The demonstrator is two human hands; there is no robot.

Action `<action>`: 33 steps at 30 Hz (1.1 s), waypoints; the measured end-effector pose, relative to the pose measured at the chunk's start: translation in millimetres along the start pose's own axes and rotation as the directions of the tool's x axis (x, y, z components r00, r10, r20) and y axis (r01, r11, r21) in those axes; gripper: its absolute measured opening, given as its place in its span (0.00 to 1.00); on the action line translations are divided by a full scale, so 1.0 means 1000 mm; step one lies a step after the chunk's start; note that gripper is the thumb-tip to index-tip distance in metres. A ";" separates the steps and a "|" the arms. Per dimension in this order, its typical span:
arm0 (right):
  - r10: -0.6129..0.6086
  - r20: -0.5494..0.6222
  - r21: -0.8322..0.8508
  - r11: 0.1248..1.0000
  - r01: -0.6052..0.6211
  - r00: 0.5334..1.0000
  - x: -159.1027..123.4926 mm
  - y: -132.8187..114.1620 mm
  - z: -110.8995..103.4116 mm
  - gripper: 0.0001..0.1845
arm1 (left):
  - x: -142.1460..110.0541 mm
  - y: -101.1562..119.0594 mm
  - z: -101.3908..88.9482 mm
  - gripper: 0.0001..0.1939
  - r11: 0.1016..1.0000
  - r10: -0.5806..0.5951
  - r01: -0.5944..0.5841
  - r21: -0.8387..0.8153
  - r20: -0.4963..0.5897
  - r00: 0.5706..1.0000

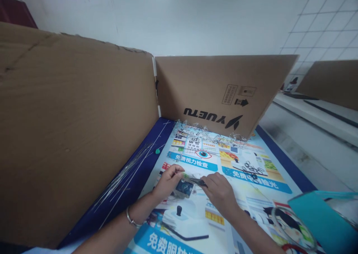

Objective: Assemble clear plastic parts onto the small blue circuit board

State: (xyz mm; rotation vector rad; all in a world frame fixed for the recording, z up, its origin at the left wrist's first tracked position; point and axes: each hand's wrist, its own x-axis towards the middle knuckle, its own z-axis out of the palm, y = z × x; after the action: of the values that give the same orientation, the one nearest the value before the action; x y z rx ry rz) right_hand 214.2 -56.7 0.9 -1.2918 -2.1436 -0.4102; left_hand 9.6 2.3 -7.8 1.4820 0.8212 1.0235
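My left hand (171, 178) is closed in a pinch above the printed sheet (195, 209). A small, pale greenish bit shows at its fingertips, too blurred to name. My right hand (220, 190) is wrapped round a slim tool (199, 181) with a dark handle. The tool's narrow, pale end points left and reaches the left fingertips. Whether it touches the small bit, I cannot tell. Thin, pale straight wires (131, 168) lie in a bundle on the dark blue strip to the left, with a small green piece (157, 151) beside them.
Cardboard panels stand at the left (84, 127) and at the back (195, 82). Small clear pieces (207, 131) lie along the back panel's foot. Black rings (253, 170) are heaped at the right. A turquoise box (321, 216) and a clear round object (293, 224) occupy the near right.
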 end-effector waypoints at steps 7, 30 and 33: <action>-0.001 -0.006 -0.002 1.000 0.001 1.000 -0.003 0.001 0.005 0.08 | -0.001 -0.002 0.002 0.06 0.998 0.038 -0.041 -0.039 -0.055 0.998; 0.026 0.040 -0.078 0.997 -0.023 0.999 -0.004 0.000 0.005 0.07 | -0.004 -0.003 0.007 0.06 0.986 -0.009 0.024 0.164 -0.093 0.996; 0.028 0.031 -0.070 0.997 -0.026 0.999 -0.004 0.001 0.005 0.08 | -0.001 -0.006 0.004 0.07 0.982 -0.030 0.045 0.184 -0.084 0.996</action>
State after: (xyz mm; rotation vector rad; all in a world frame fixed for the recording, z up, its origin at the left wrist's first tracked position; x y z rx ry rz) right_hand 214.9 -55.9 -5.2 -1.3733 -2.1529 -0.4588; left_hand 12.7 0.7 -13.5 1.5839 1.0221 1.0050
